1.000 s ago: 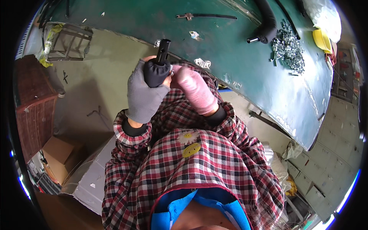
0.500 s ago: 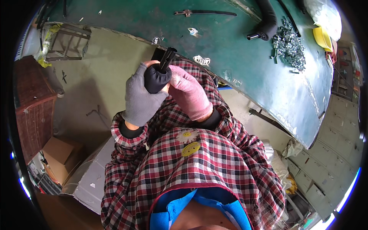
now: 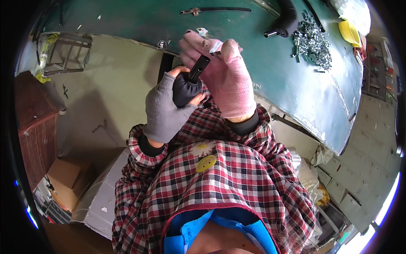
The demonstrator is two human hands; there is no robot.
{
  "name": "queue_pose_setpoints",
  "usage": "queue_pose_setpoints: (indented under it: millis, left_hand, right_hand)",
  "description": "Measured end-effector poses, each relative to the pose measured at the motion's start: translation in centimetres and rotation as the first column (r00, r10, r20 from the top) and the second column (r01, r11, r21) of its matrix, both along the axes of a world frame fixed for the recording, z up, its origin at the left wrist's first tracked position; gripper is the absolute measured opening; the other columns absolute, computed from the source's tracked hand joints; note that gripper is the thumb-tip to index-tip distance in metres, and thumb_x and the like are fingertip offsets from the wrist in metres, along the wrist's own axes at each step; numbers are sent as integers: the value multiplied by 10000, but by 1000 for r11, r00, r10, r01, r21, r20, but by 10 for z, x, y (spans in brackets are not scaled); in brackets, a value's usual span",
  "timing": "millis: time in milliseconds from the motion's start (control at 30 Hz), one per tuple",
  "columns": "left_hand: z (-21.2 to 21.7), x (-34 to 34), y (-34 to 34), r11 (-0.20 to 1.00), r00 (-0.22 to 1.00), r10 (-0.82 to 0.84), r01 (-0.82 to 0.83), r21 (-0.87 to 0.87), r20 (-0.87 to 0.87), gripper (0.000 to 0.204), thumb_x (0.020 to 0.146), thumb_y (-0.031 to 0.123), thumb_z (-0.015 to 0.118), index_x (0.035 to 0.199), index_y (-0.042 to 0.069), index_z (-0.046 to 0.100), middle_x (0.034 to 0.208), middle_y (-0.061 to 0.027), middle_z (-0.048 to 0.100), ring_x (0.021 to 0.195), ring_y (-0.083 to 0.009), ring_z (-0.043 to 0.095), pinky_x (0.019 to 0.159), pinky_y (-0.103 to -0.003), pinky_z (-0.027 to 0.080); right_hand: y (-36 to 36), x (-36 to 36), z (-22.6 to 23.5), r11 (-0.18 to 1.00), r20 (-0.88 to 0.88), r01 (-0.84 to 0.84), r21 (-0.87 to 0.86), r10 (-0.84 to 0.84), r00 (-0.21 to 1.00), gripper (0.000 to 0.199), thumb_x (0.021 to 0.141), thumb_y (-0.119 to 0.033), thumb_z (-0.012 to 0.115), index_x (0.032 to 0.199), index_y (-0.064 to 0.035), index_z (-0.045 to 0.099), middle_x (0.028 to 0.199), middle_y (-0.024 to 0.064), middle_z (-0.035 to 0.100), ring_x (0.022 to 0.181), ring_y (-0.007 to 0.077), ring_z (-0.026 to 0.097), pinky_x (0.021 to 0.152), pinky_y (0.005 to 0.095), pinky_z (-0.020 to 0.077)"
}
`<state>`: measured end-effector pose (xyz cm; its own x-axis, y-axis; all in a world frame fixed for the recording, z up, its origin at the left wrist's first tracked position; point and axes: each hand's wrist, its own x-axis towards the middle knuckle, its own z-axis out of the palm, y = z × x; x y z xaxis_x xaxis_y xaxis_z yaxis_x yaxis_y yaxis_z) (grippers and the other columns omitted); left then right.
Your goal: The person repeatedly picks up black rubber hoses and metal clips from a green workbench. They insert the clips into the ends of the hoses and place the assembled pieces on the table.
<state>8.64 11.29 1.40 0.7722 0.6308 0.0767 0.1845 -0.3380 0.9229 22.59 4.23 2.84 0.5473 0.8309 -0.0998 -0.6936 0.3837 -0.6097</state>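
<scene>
My left hand, in a grey glove with bare fingertips, is wrapped round a black padded sleeve. From its upper end sticks a smooth black tube end, tilted up to the right, with a small hole near its tip. My right hand, in a pink glove, is raised just right of the tube, near the table edge, apart from the sleeve. Its thumb stands up and its fingers lean left. Between them shows a small pale, shiny piece, too small to name.
Beyond my hands a green table bears a heap of small metal clips, a bent black padded tube, a black strap and a yellow bowl. To the left stand a wooden cabinet, a stool and a cardboard box.
My right hand has come off the sleeve, lifted up and right, and turned. My left hand still holds the sleeve, whose tube end leans further right. The whole view has shifted slightly.
</scene>
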Motion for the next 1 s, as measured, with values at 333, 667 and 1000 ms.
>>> queue_pose_setpoints:
  millis: [333, 667, 1000]
  left_hand:
    - [-10, 9, -9, 965, 997, 72, -65, 252, -19, 577, 782, 154, 859, 1289, 75, 594, 938, -175, 710, 853, -348, 727, 756, -401, 566]
    - [-11, 15, -7, 941, 995, 59, -27, 338, -86, 706, 721, 169, 858, 1353, 89, 553, 1049, -171, 712, 938, -375, 704, 789, -457, 559]
    - [-13, 17, -8, 927, 989, 91, -40, 374, -120, 654, 749, 168, 841, 1338, 73, 572, 1058, -170, 708, 912, -358, 708, 777, -440, 564]
  right_hand:
    - [-5, 4, -8, 993, -165, -103, 49, 110, 980, 379, 995, -452, 631, 1022, -75, 609, 1070, 46, 552, 981, 207, 513, 972, 386, 440]
    - [-4, 5, -20, 997, -270, 4, 81, 18, 963, 344, 997, -368, 605, 1143, -61, 551, 1145, 135, 650, 1138, 333, 630, 1103, 567, 447]
    - [-8, 7, -20, 999, -106, 28, -40, -32, 994, 455, 1034, -403, 574, 1247, -2, 539, 1284, 253, 647, 1226, 419, 618, 1115, 568, 452]
